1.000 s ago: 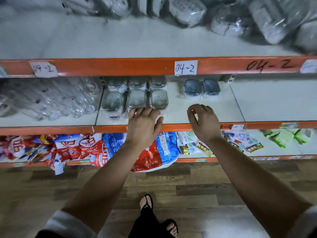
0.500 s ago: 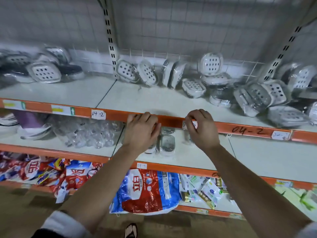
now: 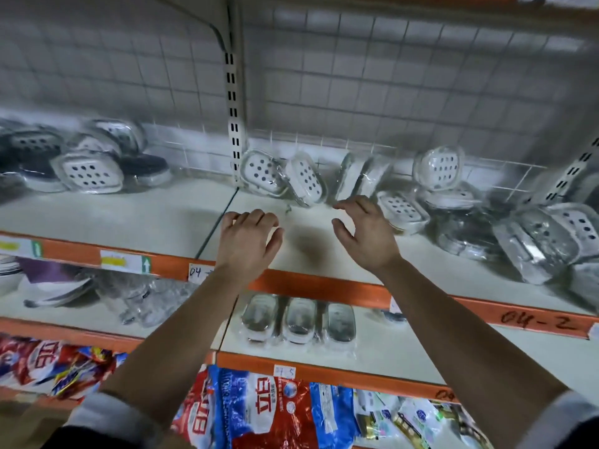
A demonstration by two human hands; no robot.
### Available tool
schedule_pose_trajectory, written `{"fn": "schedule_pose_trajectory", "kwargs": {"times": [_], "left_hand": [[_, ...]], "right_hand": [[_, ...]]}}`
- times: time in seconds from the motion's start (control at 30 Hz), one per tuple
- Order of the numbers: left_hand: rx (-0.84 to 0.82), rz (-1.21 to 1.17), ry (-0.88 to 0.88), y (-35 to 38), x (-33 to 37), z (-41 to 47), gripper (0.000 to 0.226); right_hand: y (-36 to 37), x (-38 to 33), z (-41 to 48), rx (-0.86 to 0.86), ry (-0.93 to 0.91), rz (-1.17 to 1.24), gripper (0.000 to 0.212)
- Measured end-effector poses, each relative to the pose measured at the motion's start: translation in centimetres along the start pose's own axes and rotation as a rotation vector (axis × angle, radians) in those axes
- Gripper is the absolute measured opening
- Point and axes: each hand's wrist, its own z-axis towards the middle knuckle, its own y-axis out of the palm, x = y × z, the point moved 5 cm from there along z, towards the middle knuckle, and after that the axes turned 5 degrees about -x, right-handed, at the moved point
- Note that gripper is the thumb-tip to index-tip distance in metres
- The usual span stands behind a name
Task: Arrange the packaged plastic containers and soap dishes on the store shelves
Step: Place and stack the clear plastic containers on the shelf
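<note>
Wrapped white soap dishes with dotted lids lean against the wire back of the upper shelf (image 3: pixel 162 218). Two of them (image 3: pixel 264 171) (image 3: pixel 308 179) stand just beyond my hands, and more (image 3: pixel 402 209) lie in a loose pile to the right. My left hand (image 3: pixel 248 243) hovers over the bare shelf with loosely bent fingers, holding nothing. My right hand (image 3: pixel 364 233) reaches forward, fingers spread, empty, a short way from the leaning dishes. Three packaged containers (image 3: pixel 298 319) sit in a row on the shelf below.
Another heap of soap dishes (image 3: pixel 87 170) lies at the upper shelf's left. A slotted upright (image 3: pixel 234 124) divides the bays. Clear plastic items (image 3: pixel 142 299) fill the middle shelf's left. Red and blue bags (image 3: pixel 259 413) crowd the bottom shelf.
The view has tilted up from the middle shelf to the upper one. Both hands rose from the orange shelf edge and now reach over the upper shelf toward the leaning dishes.
</note>
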Motion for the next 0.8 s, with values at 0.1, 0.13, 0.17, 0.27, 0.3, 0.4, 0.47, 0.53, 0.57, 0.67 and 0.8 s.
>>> {"fn": "schedule_pose_trajectory", "kwargs": {"times": [0.1, 0.13, 0.17, 0.27, 0.3, 0.4, 0.47, 0.53, 0.57, 0.67, 0.8], "left_hand": [[-0.022, -0.01, -0.001, 1.2, -2.9, 1.8, 0.041], [-0.035, -0.015, -0.001, 1.6, -3.8, 2.4, 0.042], [-0.051, -0.019, -0.002, 2.0, -4.6, 3.0, 0.044], [-0.074, -0.027, -0.009, 3.3, -6.6, 4.8, 0.037], [-0.069, -0.037, -0.011, 3.7, -7.1, 5.5, 0.03], [-0.088, -0.074, -0.013, 5.0, -8.0, 7.2, 0.021], [-0.091, -0.08, 0.01, 5.6, -8.0, 7.8, 0.026], [-0.069, -0.076, 0.052, 6.0, -7.7, 8.0, 0.033], [-0.043, -0.076, 0.077, 6.0, -7.4, 8.0, 0.033], [0.02, -0.126, 0.1, 6.1, -7.5, 7.8, 0.03], [0.041, -0.262, 0.016, 6.3, -9.1, 7.8, 0.027]], "right_hand": [[2.3, -0.2, 4.0, -0.055, 0.033, -0.018, 0.033], [3.1, -0.2, 5.2, -0.073, 0.043, -0.011, 0.033], [3.9, -0.2, 6.4, -0.091, 0.05, -0.002, 0.033], [5.7, -0.3, 10.2, -0.129, 0.043, 0.003, 0.037], [6.2, -0.3, 11.5, -0.137, 0.039, -0.002, 0.039], [7.1, -0.5, 14.8, -0.125, 0.036, -0.032, 0.04], [7.4, -0.4, 16.6, -0.109, 0.05, -0.036, 0.04], [7.7, -0.1, 17.9, -0.133, 0.08, -0.029, 0.041], [7.9, 0.1, 18.3, -0.155, 0.092, -0.028, 0.043], [8.4, 0.7, 18.9, -0.209, 0.136, -0.023, 0.046], [8.7, 1.2, 19.3, -0.192, 0.15, 0.023, 0.034]]}}
